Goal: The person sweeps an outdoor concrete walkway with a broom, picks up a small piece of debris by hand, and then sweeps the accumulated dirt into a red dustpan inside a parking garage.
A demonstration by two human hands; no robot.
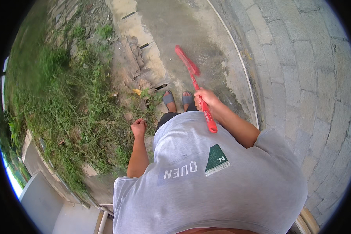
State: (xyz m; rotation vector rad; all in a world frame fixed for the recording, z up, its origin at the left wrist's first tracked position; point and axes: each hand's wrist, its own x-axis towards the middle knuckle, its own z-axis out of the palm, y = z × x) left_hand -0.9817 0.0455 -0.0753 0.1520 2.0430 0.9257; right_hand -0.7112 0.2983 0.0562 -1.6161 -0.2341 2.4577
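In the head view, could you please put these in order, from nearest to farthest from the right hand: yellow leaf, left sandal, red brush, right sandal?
1. Red brush: gripped in the right hand.
2. Right sandal: just left of that hand.
3. Left sandal: farther left.
4. Yellow leaf: leftmost of the four.

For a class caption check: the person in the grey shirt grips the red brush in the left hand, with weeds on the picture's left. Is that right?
The side is wrong. In the head view, the person in the grey shirt grips the red brush in the right hand, with weeds on the picture's left.
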